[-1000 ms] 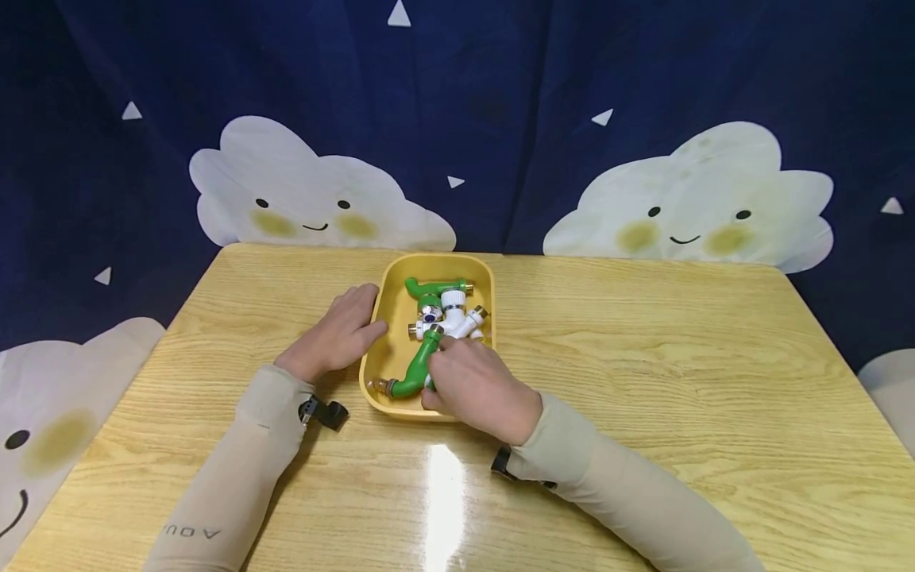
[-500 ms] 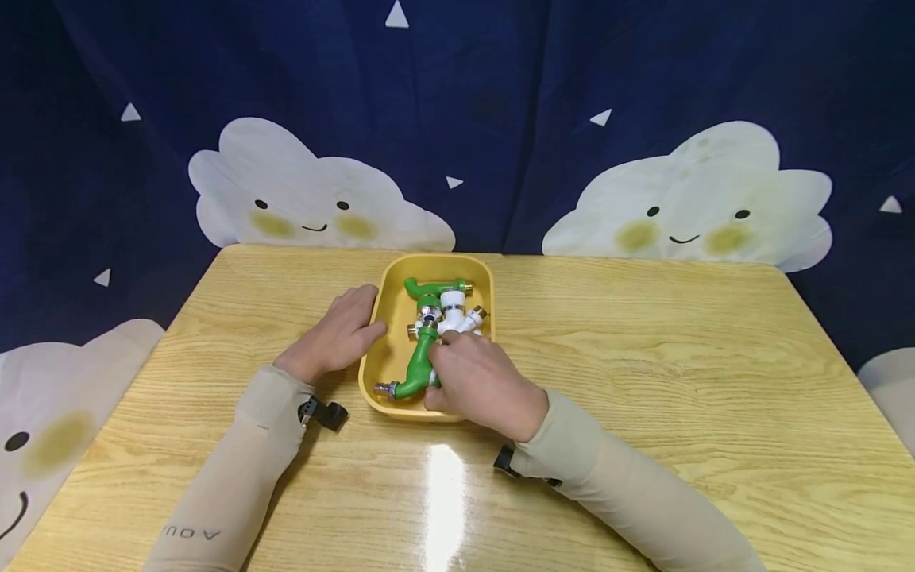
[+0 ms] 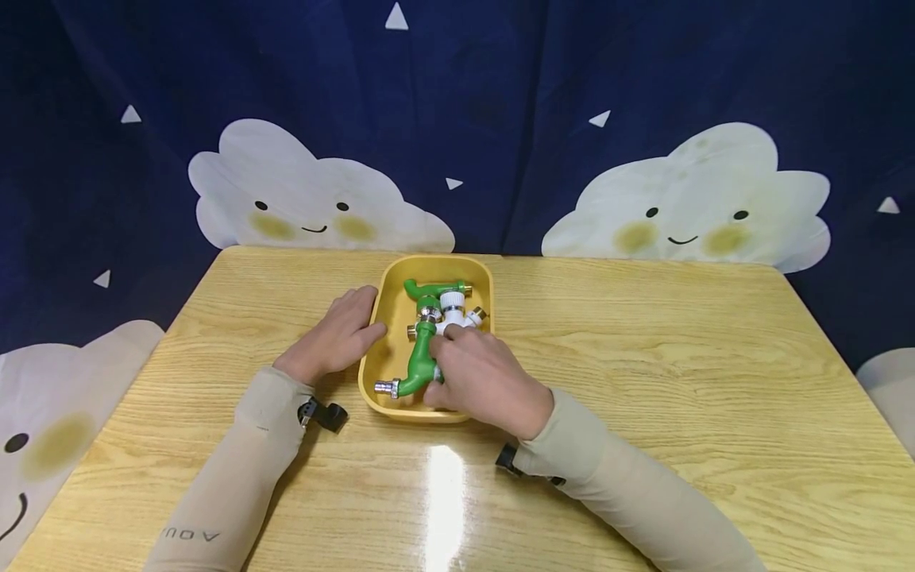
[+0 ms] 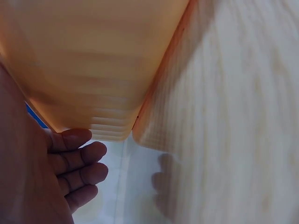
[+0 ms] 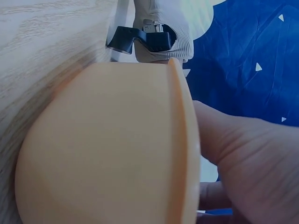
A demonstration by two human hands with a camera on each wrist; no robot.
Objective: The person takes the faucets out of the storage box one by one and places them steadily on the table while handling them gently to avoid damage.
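A yellow tray (image 3: 389, 349) holds green and white taps. Inside its near right part, the right hand (image 3: 489, 381) grips a green tap (image 3: 422, 357) with a silver nozzle pointing left; the gripped part lies hidden under the fingers. The left hand (image 3: 334, 334) rests at the tray's left rim, thumb over the edge and fingers along the outside. In the left wrist view the left hand's fingers (image 4: 84, 165) are slightly bent beside the tray wall (image 4: 93, 70). The right wrist view shows the tray's outer wall (image 5: 103, 140) and part of the right hand (image 5: 252, 158) beyond the rim.
Another green tap (image 3: 434, 289) lies across the far end of the tray, beside a white tap (image 3: 453, 306) with brass threads. The tray stands on a wooden table (image 3: 643, 381). Behind it hangs a dark blue curtain (image 3: 493, 95) with clouds.
The green tap in the right hand has turned slightly, its top end shifting left and its silver nozzle showing more clearly. The right hand has moved slightly right. The left hand has stayed in place.
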